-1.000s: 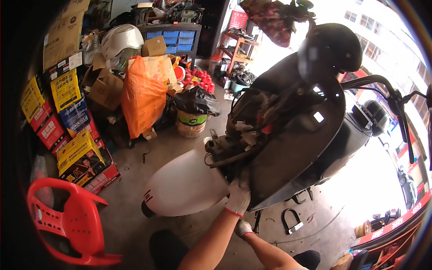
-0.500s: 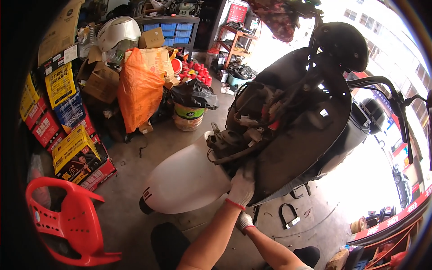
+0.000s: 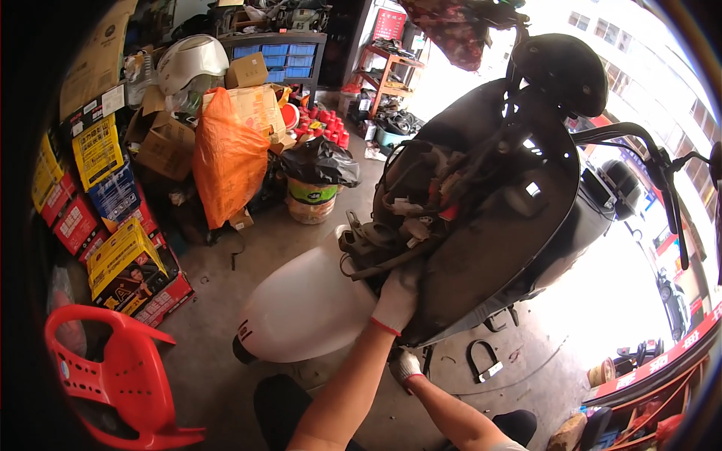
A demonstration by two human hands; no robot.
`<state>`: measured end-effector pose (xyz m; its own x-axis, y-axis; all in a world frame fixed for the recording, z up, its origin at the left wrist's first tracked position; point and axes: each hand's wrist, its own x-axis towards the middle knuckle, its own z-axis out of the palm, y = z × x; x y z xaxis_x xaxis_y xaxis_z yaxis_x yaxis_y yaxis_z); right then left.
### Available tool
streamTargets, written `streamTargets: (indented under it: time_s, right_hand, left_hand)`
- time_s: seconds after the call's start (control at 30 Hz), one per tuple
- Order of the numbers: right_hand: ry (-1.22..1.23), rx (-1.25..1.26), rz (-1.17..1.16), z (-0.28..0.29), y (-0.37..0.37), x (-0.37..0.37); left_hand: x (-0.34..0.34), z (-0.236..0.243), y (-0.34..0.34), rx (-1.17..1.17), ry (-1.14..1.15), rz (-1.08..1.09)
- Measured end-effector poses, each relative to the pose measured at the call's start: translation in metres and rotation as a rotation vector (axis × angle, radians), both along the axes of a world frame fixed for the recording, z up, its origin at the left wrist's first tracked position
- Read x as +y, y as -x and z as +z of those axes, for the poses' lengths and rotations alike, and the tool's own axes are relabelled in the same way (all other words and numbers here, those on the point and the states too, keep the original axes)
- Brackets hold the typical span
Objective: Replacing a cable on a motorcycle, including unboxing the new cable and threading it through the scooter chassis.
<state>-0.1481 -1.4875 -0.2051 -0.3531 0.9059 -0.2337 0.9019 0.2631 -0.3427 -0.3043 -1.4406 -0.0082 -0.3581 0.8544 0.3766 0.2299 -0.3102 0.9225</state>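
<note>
A scooter with its front cover off stands before me, its dark inner shell (image 3: pixel 496 248) tilted to the right. Wires and connectors (image 3: pixel 421 218) crowd the exposed cavity. My left hand (image 3: pixel 398 295), in a white knit glove with a red cuff, reaches in between the white front fender (image 3: pixel 308 304) and the shell's lower edge; its fingers are lost in shadow. Lower down, my right hand (image 3: pixel 406 365), gloved alike, is under the shell's bottom edge beside the fender. Its fingertips are too dark and small to make out.
A red plastic chair (image 3: pixel 124 376) stands at the left, near stacked battery boxes (image 3: pixel 124 263). An orange bag (image 3: pixel 229 161) and a bucket (image 3: pixel 310 199) topped with black plastic stand behind the fender. A black U-shaped lock (image 3: pixel 483 361) lies on the floor to the right.
The view has shifted slightly. My left hand remains in the gap by the fender and my right hand remains below the shell; both have barely moved relative to the scooter.
</note>
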Motion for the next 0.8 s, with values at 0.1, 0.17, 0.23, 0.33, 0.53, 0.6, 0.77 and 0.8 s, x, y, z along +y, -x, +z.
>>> streamTargets:
  time_s: [0.1,0.17,0.23,0.33,0.53,0.6,0.77,0.8]
  right_hand:
    - [-0.016,0.055,-0.021,-0.002,0.001,-0.001]
    - [-0.01,0.076,-0.054,-0.006,0.003,-0.006]
    - [0.06,-0.007,-0.006,-0.011,0.004,-0.019]
    - [0.067,-0.069,0.025,-0.059,-0.038,-0.006]
    - [-0.021,0.06,0.036,-0.033,-0.008,0.0]
    - [0.033,0.1,-0.056,-0.028,-0.01,0.013]
    - [-0.024,0.088,0.027,-0.03,-0.001,-0.002]
    - [-0.052,0.018,-0.005,-0.043,-0.01,-0.001]
  left_hand:
    - [0.002,0.009,0.01,0.17,-0.292,-0.112]
    - [0.002,0.008,0.011,0.234,-0.32,-0.097]
    - [-0.003,0.004,0.016,0.238,-0.289,-0.104]
    - [0.008,0.013,0.0,0.212,-0.319,-0.158]
    - [0.001,0.013,0.014,0.212,-0.302,-0.157]
    - [0.007,0.016,0.009,0.147,-0.316,-0.222]
    - [-0.008,0.027,0.023,0.121,-0.288,-0.16]
    - [-0.007,0.031,0.019,0.121,-0.301,-0.171]
